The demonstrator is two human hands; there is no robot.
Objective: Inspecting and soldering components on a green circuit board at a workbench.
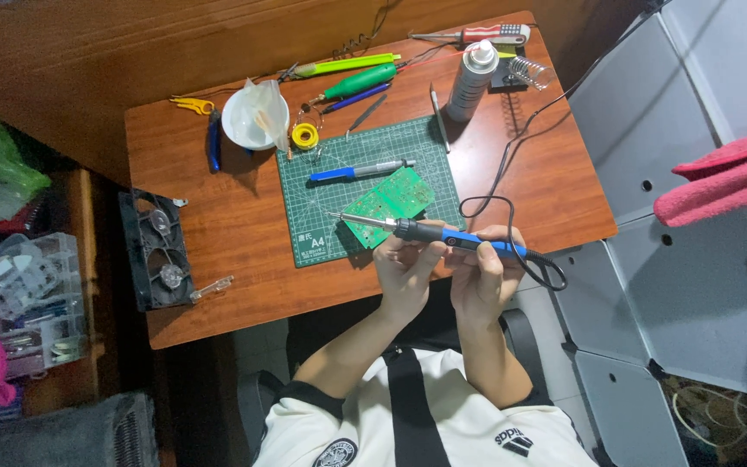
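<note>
Fingers of both hands wrap one tool: the left hand (406,259) curls around the black front grip of a blue-handled soldering iron (443,235), fingers pressed together on it, and the right hand (482,270) closes around the blue rear of the handle, where the black cord (512,156) leaves and loops off toward the table's far edge. Well to the left of the fingers a black twin-fan unit (159,251) lies at the edge of the wooden table (218,216), with a small clear piece (211,288) beside it. Farther off and to the left stand a white bowl (254,117) and a yellow solder spool (304,135). Just beyond the left fingers the iron's tip hangs over a green circuit board (386,201), which rests on a green cutting mat (339,173) next to a blue-capped marker (360,169). Beyond the right fingers, well apart, stands a silver spray can (474,79). Judging by this, the board is laid out and the iron is in hand, but whether the tip touches the board I cannot tell; no joint being worked shows.
</note>
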